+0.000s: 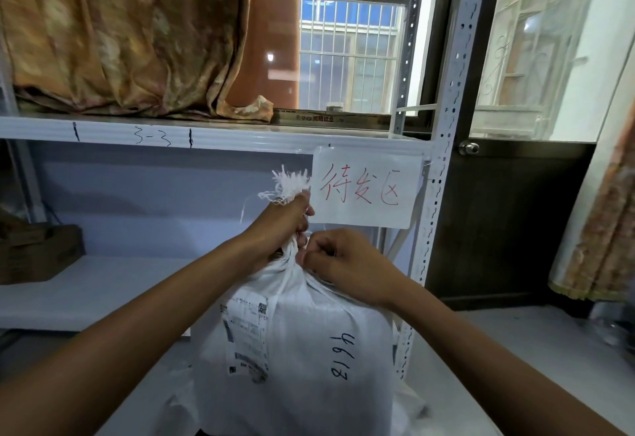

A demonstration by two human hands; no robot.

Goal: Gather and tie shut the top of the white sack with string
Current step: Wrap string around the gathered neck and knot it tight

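A full white woven sack (309, 349) stands upright in front of me, with a shipping label and black handwritten numbers on its side. My left hand (281, 226) is clenched around the gathered neck, and the frayed top (290, 183) sticks out above the fist. My right hand (340, 260) is pinched shut at the neck just below and to the right, on a thin white string (288, 274) that runs down the sack's front. How the string lies around the neck is hidden by my fingers.
A grey metal shelving unit (446, 126) stands right behind the sack, with a paper sign (366, 191) in red writing hanging from its shelf edge. A brown box (37, 253) sits on the lower shelf at left. A dark door (508, 222) is to the right.
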